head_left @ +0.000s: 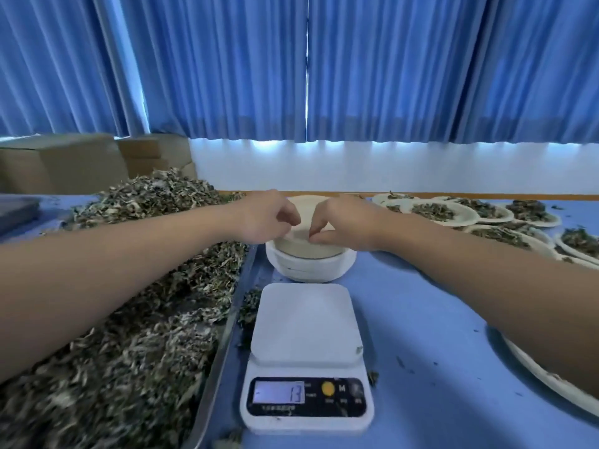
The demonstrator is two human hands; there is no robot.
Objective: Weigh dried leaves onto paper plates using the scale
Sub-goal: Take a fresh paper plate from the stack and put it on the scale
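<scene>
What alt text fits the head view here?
Left hand and right hand pinch the top of a paper plate stack behind a bare digital scale. A tray of dried leaves lies left; filled plates sit right.

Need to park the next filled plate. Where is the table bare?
Bare cloth lies right of the scale, bordered by filled plates behind and a plate under the right forearm. Left is crowded: leaf tray close beside the scale, plate stack behind it.
</scene>
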